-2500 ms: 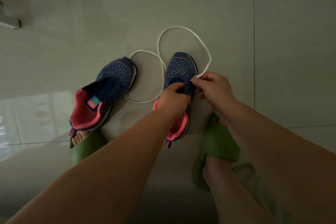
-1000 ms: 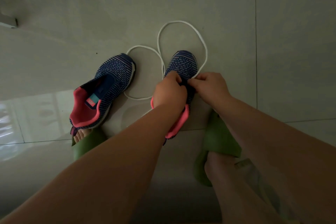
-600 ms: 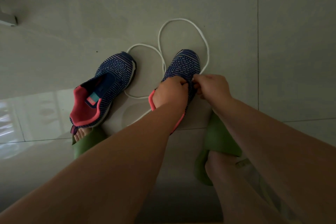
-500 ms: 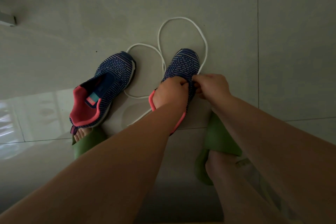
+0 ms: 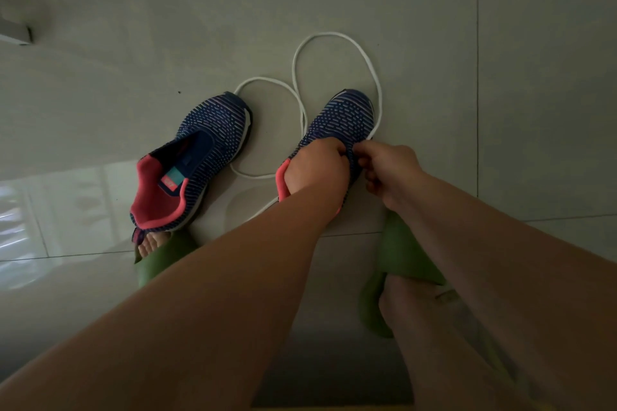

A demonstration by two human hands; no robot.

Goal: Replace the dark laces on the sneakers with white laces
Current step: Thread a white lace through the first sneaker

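Observation:
Two blue knit sneakers with pink linings stand on the tiled floor. The left sneaker (image 5: 197, 157) has no lace and nobody touches it. On the right sneaker (image 5: 344, 120), my left hand (image 5: 317, 170) grips the upper over the tongue area. My right hand (image 5: 389, 167) pinches the end of a white lace (image 5: 337, 35) at the sneaker's right side. The lace loops on the floor beyond the toe and between the two sneakers. The eyelets are hidden under my hands.
My feet in green slippers (image 5: 404, 257) rest on the floor just behind the sneakers; the left slipper (image 5: 160, 257) sits under the left sneaker's heel. A pale object's corner (image 5: 15, 33) shows at the far left. The floor is grey tile.
My left hand has slid forward over the right sneaker's tongue and now covers its opening. My right hand moved in close beside it, and the lace loop shifted slightly.

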